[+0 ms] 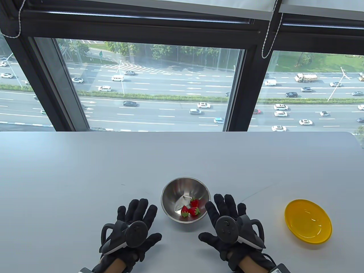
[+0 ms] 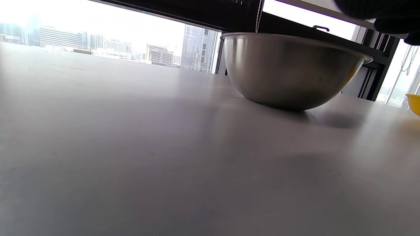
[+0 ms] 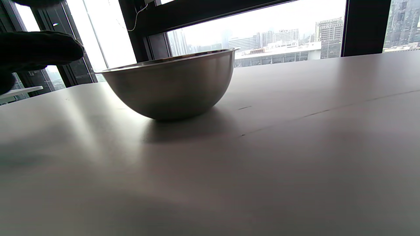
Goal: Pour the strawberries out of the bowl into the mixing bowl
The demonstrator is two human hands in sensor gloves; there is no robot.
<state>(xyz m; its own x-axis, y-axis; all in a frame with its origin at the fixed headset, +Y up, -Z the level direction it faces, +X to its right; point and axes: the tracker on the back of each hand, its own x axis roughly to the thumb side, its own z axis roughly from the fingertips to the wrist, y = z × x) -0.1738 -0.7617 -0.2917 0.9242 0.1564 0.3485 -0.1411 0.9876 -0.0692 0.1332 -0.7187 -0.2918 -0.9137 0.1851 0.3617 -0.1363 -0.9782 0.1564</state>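
A steel mixing bowl (image 1: 176,189) stands on the table near its front edge, with three red strawberries (image 1: 191,209) inside. It also shows from the side in the left wrist view (image 2: 292,70) and the right wrist view (image 3: 170,83). A yellow bowl (image 1: 308,224) sits empty to the right; its edge shows in the left wrist view (image 2: 414,103). My left hand (image 1: 136,224) lies flat and open on the table left of the steel bowl. My right hand (image 1: 227,221) lies flat and open just right of it. Neither hand holds anything.
The white table (image 1: 85,170) runs back to a large window (image 1: 148,85) over a road. A faint seam line (image 1: 261,190) crosses the table right of the steel bowl.
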